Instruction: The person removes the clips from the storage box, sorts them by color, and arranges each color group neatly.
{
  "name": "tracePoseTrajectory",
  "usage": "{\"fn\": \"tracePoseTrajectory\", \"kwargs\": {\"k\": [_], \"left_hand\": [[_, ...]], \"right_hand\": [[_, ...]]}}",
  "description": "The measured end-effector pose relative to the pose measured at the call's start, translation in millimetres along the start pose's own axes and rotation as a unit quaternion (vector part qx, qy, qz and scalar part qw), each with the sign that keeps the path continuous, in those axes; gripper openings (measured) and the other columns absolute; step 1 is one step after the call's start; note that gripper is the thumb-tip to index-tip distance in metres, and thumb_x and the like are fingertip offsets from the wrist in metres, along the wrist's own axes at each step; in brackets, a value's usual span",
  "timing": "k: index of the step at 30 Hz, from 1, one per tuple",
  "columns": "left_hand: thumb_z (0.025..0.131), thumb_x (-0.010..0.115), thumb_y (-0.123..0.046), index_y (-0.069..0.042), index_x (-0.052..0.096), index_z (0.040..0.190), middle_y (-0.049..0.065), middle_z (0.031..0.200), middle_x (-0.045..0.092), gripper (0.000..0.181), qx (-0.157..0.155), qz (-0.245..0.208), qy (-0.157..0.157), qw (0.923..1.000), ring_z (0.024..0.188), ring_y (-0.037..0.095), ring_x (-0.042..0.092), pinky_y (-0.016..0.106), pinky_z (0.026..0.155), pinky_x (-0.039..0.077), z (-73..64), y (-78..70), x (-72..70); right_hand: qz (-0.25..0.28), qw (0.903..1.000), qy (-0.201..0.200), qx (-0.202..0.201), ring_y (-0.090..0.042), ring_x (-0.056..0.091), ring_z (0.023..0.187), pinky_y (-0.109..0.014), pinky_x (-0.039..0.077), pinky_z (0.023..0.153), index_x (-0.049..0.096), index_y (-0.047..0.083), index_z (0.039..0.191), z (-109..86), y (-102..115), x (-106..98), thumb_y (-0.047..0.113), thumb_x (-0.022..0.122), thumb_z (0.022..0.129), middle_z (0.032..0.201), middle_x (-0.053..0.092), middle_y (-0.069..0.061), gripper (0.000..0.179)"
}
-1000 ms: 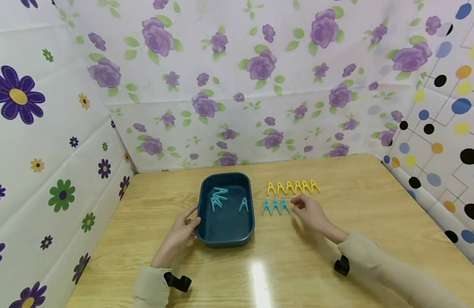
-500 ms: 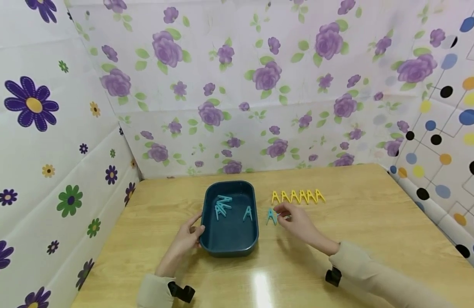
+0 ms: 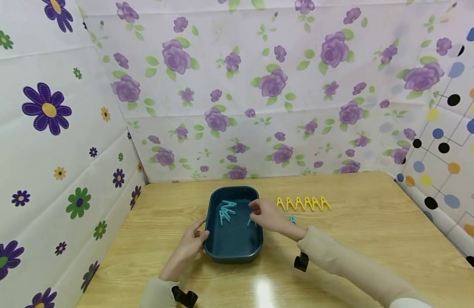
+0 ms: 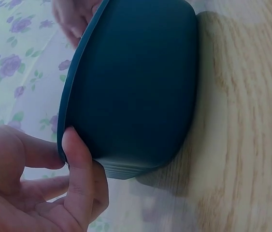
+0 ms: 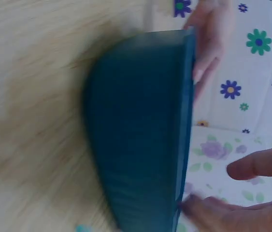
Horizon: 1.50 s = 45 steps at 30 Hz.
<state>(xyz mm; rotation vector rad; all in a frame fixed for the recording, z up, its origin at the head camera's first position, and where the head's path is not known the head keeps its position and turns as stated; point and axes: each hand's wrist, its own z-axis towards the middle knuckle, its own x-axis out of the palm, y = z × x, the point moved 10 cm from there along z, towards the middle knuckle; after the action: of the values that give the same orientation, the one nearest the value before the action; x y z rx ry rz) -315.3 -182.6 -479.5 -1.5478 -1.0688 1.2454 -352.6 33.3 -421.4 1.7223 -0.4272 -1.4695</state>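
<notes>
My left hand (image 3: 191,243) grips the left rim of a deep dark-teal tray (image 3: 233,258), thumb and fingers on either side of it, as the left wrist view shows. My right hand (image 3: 268,216) is over the tray's right side. In the right wrist view its thumb and finger stand apart, with no clothespin visible between them. Several blue clothespins (image 3: 226,212) lie at the left inside the tray. Another blue clothespin (image 3: 250,222) at the tray's right is partly hidden under my right hand. On the table, a blue clothespin (image 3: 293,219) shows behind my right wrist.
A row of several yellow clothespins (image 3: 307,203) lies on the wooden table (image 3: 360,239), right of the tray. Flower-print sheets (image 3: 221,141) rise along the back and left, and a dotted sheet (image 3: 448,171) stands on the right.
My right hand has moved left, from the row of blue clothespins on the table to above the tray. The left hand keeps its grip on the rim. The head view has shifted slightly.
</notes>
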Motion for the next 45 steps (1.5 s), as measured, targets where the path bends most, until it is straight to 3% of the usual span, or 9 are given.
{"fn": "tracePoseTrajectory", "kwargs": {"k": [5, 10, 18, 20, 23, 27, 33, 39, 45], "left_hand": [[0.1, 0.046, 0.0, -0.003, 0.029, 0.15, 0.012, 0.081, 0.06, 0.053, 0.0, -0.007, 0.005, 1.0, 0.055, 0.012, 0.051, 0.028, 0.052, 0.046, -1.8, 1.4, 1.4], [0.1, 0.046, -0.001, -0.005, 0.031, 0.15, 0.012, 0.08, 0.059, 0.053, -0.006, -0.005, -0.002, 1.0, 0.054, 0.013, 0.051, 0.029, 0.052, 0.046, -2.2, 4.1, 0.0], [0.099, 0.048, -0.002, -0.006, 0.033, 0.15, 0.016, 0.083, 0.062, 0.053, -0.008, -0.006, -0.002, 0.9999, 0.054, 0.012, 0.052, 0.029, 0.052, 0.047, -1.1, 4.0, 0.8], [0.099, 0.048, -0.003, -0.007, 0.033, 0.15, 0.016, 0.084, 0.062, 0.053, -0.009, -0.007, 0.001, 0.9999, 0.055, 0.012, 0.053, 0.03, 0.053, 0.048, -1.4, 4.2, 1.3], [0.1, 0.048, -0.003, -0.007, 0.033, 0.15, 0.015, 0.085, 0.062, 0.053, -0.012, -0.007, 0.001, 0.9999, 0.055, 0.012, 0.053, 0.03, 0.054, 0.049, -1.5, 4.8, 1.0], [0.1, 0.048, -0.003, -0.008, 0.032, 0.15, 0.012, 0.081, 0.059, 0.053, -0.011, -0.009, 0.001, 0.9999, 0.055, 0.012, 0.051, 0.03, 0.053, 0.049, -1.5, 3.4, 0.0], [0.099, 0.047, -0.002, -0.006, 0.031, 0.15, 0.009, 0.076, 0.056, 0.053, -0.004, -0.013, 0.007, 0.9999, 0.054, 0.011, 0.049, 0.029, 0.053, 0.048, 0.1, 1.0, 0.3], [0.099, 0.047, -0.002, -0.006, 0.031, 0.15, 0.01, 0.077, 0.058, 0.054, -0.007, -0.013, 0.007, 0.9999, 0.054, 0.011, 0.048, 0.029, 0.052, 0.047, 0.0, 0.3, 0.1], [0.1, 0.047, -0.003, -0.004, 0.029, 0.151, 0.01, 0.075, 0.058, 0.054, -0.006, -0.006, 0.01, 0.9999, 0.052, 0.012, 0.048, 0.029, 0.051, 0.047, -2.0, -1.2, -0.8]], "right_hand": [[0.015, 0.9919, 0.091, 0.087, -0.033, 0.045, 0.133, -0.048, 0.042, 0.104, 0.04, 0.0, 0.144, 11.1, 0, 21, 0.026, 0.058, 0.095, 0.148, 0.042, -0.018, 0.058], [0.04, 0.9804, 0.158, 0.111, -0.034, 0.038, 0.138, -0.052, 0.039, 0.107, 0.037, 0.001, 0.146, 19.7, 4, 38, 0.029, 0.057, 0.095, 0.152, 0.036, -0.016, 0.062], [0.011, 0.9729, 0.18, 0.145, -0.034, 0.04, 0.135, -0.053, 0.04, 0.105, 0.031, -0.004, 0.147, 32.7, -6, 59, 0.027, 0.054, 0.098, 0.152, 0.034, -0.02, 0.062], [-0.03, 0.9744, 0.18, 0.132, -0.031, 0.045, 0.129, -0.049, 0.042, 0.103, 0.031, -0.005, 0.147, 35.9, -7, 64, 0.027, 0.053, 0.098, 0.149, 0.037, -0.019, 0.062], [-0.1, 0.9742, 0.181, 0.089, -0.021, 0.056, 0.089, -0.035, 0.046, 0.082, 0.054, -0.007, 0.12, 42.0, -5, 70, 0.025, 0.054, 0.098, 0.109, 0.059, -0.013, 0.039], [-0.169, 0.9753, 0.143, 0.001, -0.008, 0.038, 0.054, -0.024, 0.039, 0.058, 0.065, 0.003, 0.079, 51.4, 7, 71, 0.017, 0.061, 0.093, 0.066, 0.051, 0.001, 0.02], [-0.197, 0.9779, 0.055, -0.042, -0.013, 0.055, 0.057, -0.026, 0.047, 0.055, 0.069, 0.002, 0.089, 58.0, 14, 59, 0.012, 0.073, 0.085, 0.077, 0.066, -0.01, 0.011], [-0.258, 0.9619, 0.088, -0.013, -0.013, 0.047, 0.055, -0.024, 0.039, 0.05, 0.057, 0.008, 0.075, 56.9, 4, 68, 0.01, 0.078, 0.08, 0.065, 0.05, -0.002, 0.022], [-0.249, 0.9628, 0.105, -0.019, -0.012, 0.03, 0.05, -0.024, 0.028, 0.047, 0.042, 0.013, 0.061, 57.4, 3, 72, -0.004, 0.066, 0.081, 0.056, 0.032, 0.002, 0.035]]}}
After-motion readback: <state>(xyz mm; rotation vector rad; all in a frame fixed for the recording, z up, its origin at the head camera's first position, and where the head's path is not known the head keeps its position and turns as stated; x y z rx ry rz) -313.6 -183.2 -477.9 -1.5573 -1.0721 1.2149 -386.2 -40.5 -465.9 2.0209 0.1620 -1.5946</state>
